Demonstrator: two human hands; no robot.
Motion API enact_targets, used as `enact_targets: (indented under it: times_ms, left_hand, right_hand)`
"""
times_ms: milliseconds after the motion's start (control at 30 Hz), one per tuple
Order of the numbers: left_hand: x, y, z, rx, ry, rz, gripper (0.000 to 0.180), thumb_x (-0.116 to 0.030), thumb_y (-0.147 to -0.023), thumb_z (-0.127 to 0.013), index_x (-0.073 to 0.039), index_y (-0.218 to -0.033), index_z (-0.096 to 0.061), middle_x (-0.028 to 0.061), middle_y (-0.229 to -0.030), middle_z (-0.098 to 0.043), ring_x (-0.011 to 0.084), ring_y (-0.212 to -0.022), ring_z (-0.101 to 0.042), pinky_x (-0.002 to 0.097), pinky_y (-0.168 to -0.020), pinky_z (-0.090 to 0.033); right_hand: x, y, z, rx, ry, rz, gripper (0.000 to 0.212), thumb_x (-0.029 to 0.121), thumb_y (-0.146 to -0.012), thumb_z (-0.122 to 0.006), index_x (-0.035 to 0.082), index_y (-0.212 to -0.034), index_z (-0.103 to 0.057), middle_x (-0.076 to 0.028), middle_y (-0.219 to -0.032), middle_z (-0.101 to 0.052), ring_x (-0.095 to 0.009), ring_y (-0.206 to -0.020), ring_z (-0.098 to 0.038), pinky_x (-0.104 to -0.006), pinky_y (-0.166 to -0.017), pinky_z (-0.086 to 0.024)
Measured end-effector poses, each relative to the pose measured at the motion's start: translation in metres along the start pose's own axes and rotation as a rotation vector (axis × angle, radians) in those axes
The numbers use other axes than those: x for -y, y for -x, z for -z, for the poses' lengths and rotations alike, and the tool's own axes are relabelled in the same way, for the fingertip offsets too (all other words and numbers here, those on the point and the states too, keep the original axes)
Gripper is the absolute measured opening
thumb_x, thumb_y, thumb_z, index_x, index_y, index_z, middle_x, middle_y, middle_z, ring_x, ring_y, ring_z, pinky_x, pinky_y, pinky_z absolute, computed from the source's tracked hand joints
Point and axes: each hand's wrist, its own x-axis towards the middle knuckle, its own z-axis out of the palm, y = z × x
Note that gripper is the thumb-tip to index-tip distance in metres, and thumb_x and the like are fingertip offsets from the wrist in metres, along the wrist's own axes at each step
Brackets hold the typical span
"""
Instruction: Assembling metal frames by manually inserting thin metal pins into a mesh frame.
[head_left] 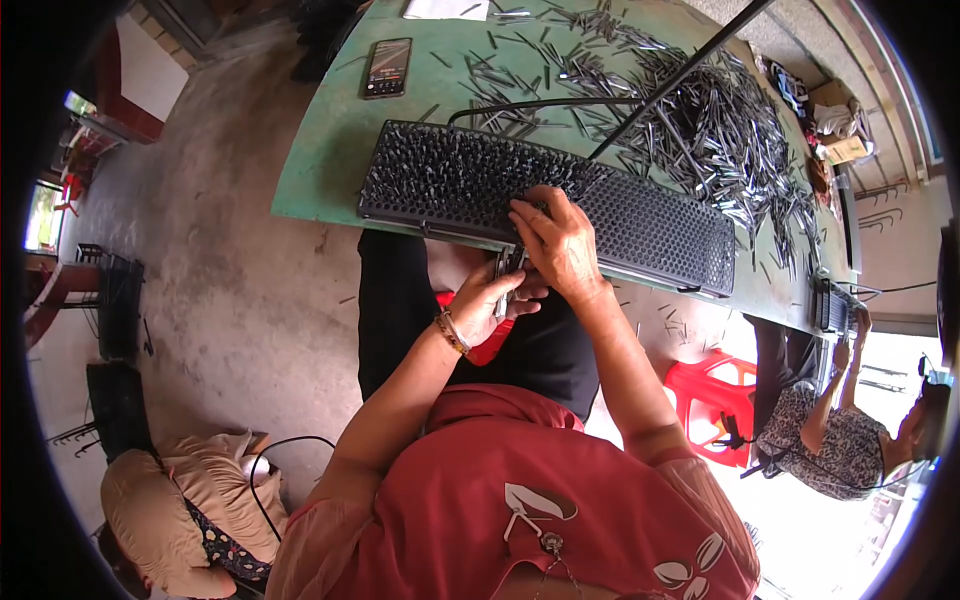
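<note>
A long black perforated rack (660, 222) lies along the near edge of the green table. Thin dark pieces stand upright in its left and middle holes; bare holes show on its right part. My left hand (484, 304) is closed around a small bundle of slim metal pieces (512, 264), just below the rack's front edge. Over the middle of the rack is my right hand (562, 243), its fingers bent and pinched at the border between the filled and bare holes. Whatever is between those fingertips is too small to make out.
Loose slim metal pieces (715, 125) form a big heap on the green table (325, 150), with a phone (387, 68) at its left. A black rod (690, 70) slants over the rack. Another person (830, 430) works at right beside a red stool (712, 400); one more person (170, 510) is lower left.
</note>
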Motion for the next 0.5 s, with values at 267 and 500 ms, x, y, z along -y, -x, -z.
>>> enact_targets:
  times_ms: [267,500]
  left_hand:
    - [-0.003,-0.002,-0.004,0.045,0.026,-0.028,0.023,-0.011,-0.093,-0.049,0.000,-0.113,-0.049,0.0116,-0.103,-0.060,0.0232,-0.094,-0.062,0.0354,-0.079,-0.054]
    - [-0.003,-0.002,-0.014,0.066,-0.021,-0.090,0.025,-0.013,-0.094,-0.048,0.000,-0.114,-0.050,0.0133,-0.106,-0.060,0.0231,-0.096,-0.062,0.0365,-0.082,-0.053]
  right_hand:
    - [0.004,0.003,0.013,-0.085,-0.269,-0.260,0.015,0.008,-0.078,-0.068,0.003,-0.092,-0.068,-0.011,-0.089,-0.061,-0.023,-0.074,-0.062,-0.0313,-0.065,-0.050]
    - [-0.005,0.026,0.031,0.276,-0.527,-0.510,0.017,0.013,-0.079,-0.069,-0.002,-0.088,-0.068,-0.007,-0.078,-0.063,-0.012,-0.070,-0.059,-0.0243,-0.061,-0.046]
